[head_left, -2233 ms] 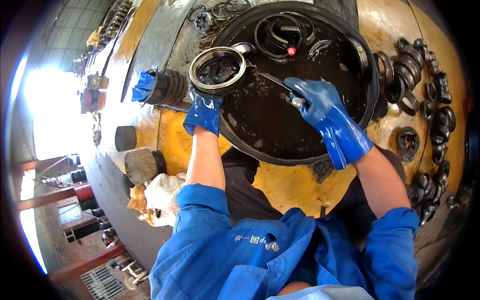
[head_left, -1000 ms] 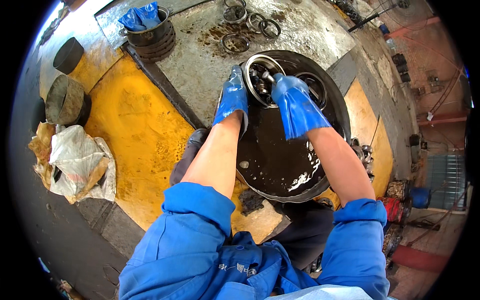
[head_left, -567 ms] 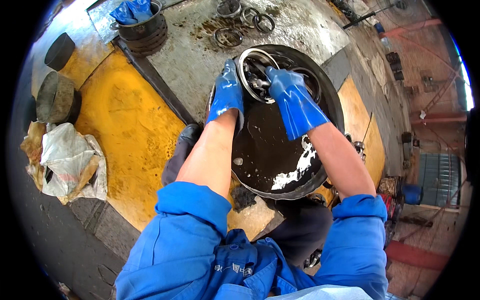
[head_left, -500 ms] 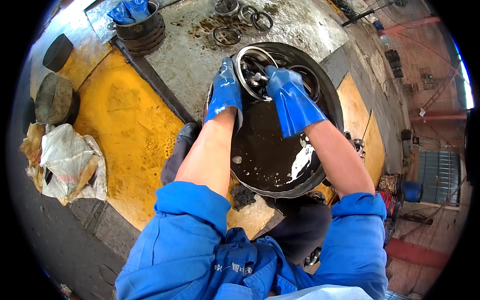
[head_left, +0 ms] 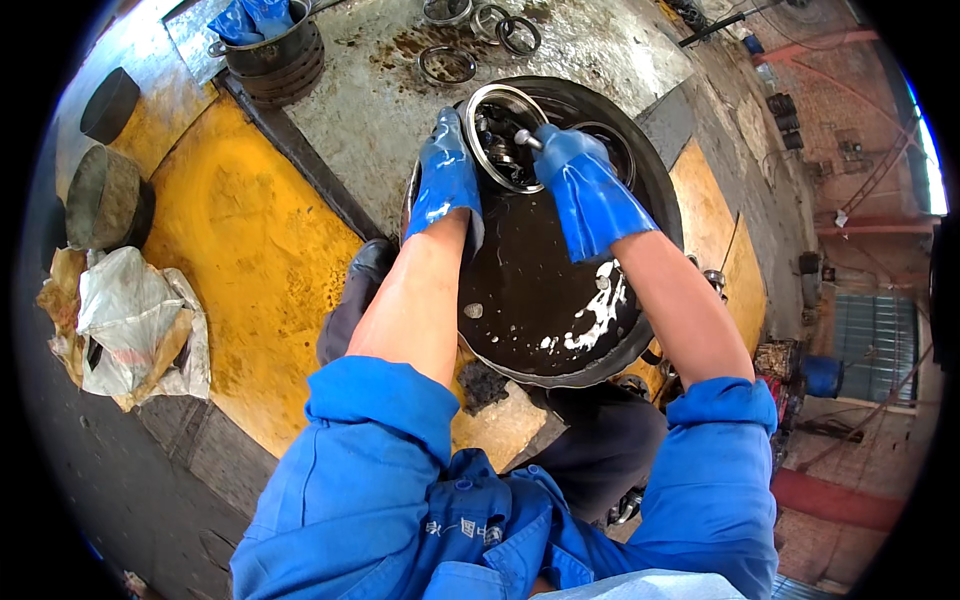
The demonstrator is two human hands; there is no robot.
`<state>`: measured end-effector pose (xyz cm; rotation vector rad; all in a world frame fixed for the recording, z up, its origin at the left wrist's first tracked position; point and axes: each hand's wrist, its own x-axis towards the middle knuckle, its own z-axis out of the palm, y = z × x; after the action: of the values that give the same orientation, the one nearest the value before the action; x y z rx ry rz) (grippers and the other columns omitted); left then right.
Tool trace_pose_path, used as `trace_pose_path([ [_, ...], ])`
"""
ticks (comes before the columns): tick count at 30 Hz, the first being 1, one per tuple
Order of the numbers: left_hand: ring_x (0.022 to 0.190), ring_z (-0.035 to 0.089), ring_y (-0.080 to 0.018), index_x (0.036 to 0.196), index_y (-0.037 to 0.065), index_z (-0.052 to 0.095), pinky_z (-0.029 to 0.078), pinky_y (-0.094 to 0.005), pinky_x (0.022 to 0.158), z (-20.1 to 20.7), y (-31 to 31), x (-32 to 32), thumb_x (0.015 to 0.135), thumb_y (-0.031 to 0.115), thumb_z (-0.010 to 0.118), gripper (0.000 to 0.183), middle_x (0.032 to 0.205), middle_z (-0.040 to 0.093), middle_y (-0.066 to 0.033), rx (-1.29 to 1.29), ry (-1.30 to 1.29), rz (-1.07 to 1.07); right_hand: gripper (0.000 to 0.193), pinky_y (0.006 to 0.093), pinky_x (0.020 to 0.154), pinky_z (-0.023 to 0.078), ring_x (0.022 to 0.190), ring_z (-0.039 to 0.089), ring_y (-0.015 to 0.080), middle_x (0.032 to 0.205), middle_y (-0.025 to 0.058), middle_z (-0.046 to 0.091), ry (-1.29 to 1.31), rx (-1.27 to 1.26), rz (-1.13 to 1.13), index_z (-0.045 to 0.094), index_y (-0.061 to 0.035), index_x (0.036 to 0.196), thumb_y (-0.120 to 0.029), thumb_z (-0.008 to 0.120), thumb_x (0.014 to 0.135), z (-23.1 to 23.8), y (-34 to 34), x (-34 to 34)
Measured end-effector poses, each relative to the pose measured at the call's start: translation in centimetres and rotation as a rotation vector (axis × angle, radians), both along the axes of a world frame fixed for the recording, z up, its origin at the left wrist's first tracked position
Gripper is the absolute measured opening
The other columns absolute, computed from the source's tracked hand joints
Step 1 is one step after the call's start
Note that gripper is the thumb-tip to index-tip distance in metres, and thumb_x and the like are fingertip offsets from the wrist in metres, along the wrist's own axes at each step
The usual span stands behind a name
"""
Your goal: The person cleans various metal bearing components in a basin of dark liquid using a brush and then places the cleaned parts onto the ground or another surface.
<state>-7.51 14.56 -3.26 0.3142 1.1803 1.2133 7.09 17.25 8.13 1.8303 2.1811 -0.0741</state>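
My left hand [head_left: 446, 170], in a blue rubber glove, is closed on the left side of a shiny metal ring [head_left: 472, 140]. The ring is tilted over the far part of a round black basin [head_left: 668, 200] of dark liquid. My right hand [head_left: 575, 170], gloved alike, is closed at the ring's right side on a small metal piece with a rounded, shiny end [head_left: 528, 140]; the rest of it is hidden. Dark, wet metal parts [head_left: 503, 155] show through the ring's opening. Another ring [head_left: 630, 165] lies in the basin beyond my right hand.
Several dark rings [head_left: 447, 66] lie on the oily floor beyond the basin. A pot [head_left: 270, 57] with blue gloves in it stands at the far left. On the left are a metal drum [head_left: 103, 198] and a white sack [head_left: 125, 305]. White foam [head_left: 602, 310] floats in the basin.
The rounded metal end at my right hand has shifted up and right, out to the ring's right edge. White foam has spread into streaks. My left hand keeps hold of the ring.
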Motion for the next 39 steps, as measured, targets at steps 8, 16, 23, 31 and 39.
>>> trace_pose_path([
  [8,0.108,0.063,-0.0275,0.137,0.005,0.062,0.051,-0.0409,0.096,-0.2,0.3,0.1,0.107,0.060,0.036,0.067,0.128,0.068,-0.0119,0.008,-0.036,0.009,0.033,0.0485,0.093,0.056,0.103,0.071,0.0410,0.106,0.0238,0.074,0.127,0.052,-0.073,0.071,-0.0081,0.118,-0.028,0.060,0.095,1.6,0.7,0.1],
  [16,0.109,0.063,-0.0275,0.137,0.005,0.062,0.051,-0.0410,0.097,-0.4,0.5,-0.2,0.107,0.060,0.036,0.068,0.128,0.068,-0.0120,0.028,-0.052,0.024,0.034,0.0464,0.088,0.055,0.097,0.073,0.0407,0.102,0.0233,0.075,0.383,-0.324,-0.285,0.076,-0.0029,0.101,-0.028,0.055,0.094,3.0,-0.3,2.1],
  [23,0.109,0.063,-0.0276,0.137,0.005,0.061,0.050,-0.0410,0.097,-0.4,0.2,-0.1,0.107,0.060,0.036,0.068,0.129,0.068,-0.0122,0.021,-0.046,0.022,0.036,0.0473,0.090,0.056,0.101,0.071,0.0411,0.105,0.0245,0.073,0.294,-0.068,-0.114,0.074,-0.0037,0.108,-0.035,0.059,0.097,3.3,1.6,0.5],
  [31,0.110,0.063,-0.0276,0.138,0.005,0.061,0.050,-0.0410,0.098,-0.4,0.3,0.1,0.107,0.061,0.036,0.069,0.129,0.068,-0.0123,0.035,-0.065,0.034,0.032,0.0489,0.090,0.057,0.100,0.071,0.0405,0.105,0.0211,0.074,0.067,-0.085,0.037,0.073,-0.0108,0.114,-0.034,0.060,0.096,1.6,-0.3,2.9],
  [39,0.111,0.063,-0.0276,0.138,0.004,0.061,0.050,-0.0411,0.098,0.0,0.3,0.4,0.107,0.061,0.035,0.070,0.130,0.068,-0.0124,0.050,-0.103,0.043,0.033,0.0465,0.094,0.056,0.106,0.072,0.0369,0.110,0.0187,0.075,-0.001,0.053,0.006,0.073,-0.0096,0.114,-0.035,0.058,0.098,0.7,1.5,-0.3],
])
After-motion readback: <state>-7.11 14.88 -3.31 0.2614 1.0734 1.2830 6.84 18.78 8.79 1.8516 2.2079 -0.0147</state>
